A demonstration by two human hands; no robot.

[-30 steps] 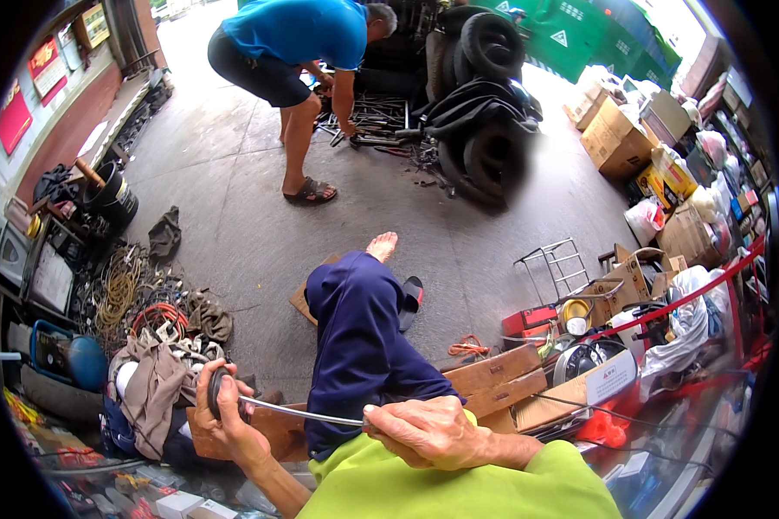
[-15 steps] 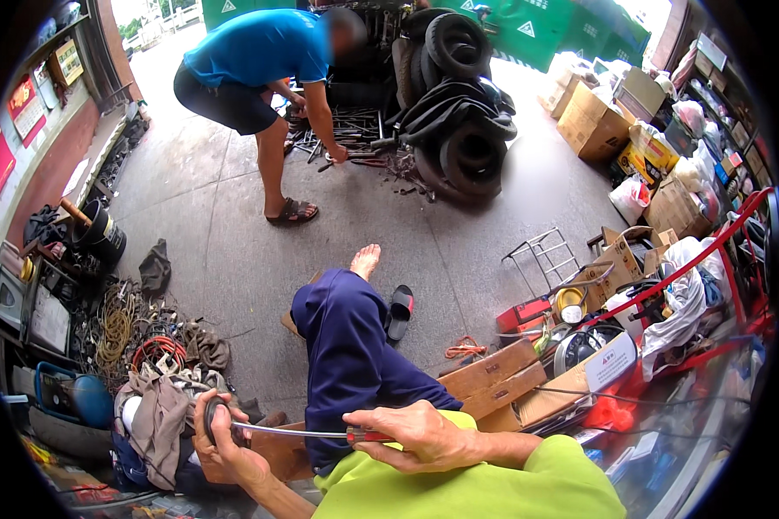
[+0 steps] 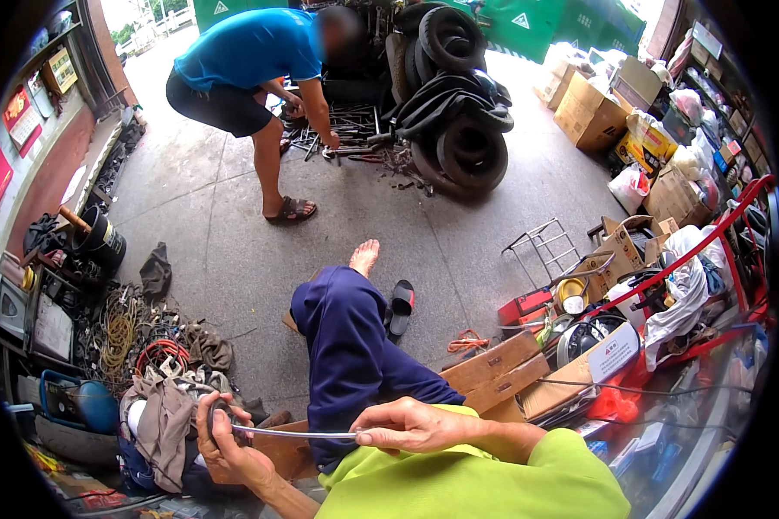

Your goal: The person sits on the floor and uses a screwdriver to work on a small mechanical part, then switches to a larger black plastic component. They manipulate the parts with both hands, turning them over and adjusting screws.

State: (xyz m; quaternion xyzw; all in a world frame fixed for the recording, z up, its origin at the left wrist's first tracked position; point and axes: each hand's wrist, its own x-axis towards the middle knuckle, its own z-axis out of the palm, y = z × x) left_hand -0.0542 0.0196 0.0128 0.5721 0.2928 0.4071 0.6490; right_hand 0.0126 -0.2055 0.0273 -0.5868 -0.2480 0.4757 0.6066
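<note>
Running crosswise, nearly level: metal rod (image 3: 299,433) between hands (image 3: 420,426).

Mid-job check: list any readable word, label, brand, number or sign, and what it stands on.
Nothing reads clearly enough to quote.
White sheet on brown cardboard box: print too small.
Large green container: white triangular sign; lettering too blurred.
Red-and-white paper wall calendar: print too small.
Black round bucket: white marking, too blurred.
Thin silver metal rod: no visible text.

The rod (image 3: 294,432) looks smooth, glossy metal; the trousers (image 3: 344,346), matt cloth.
</note>
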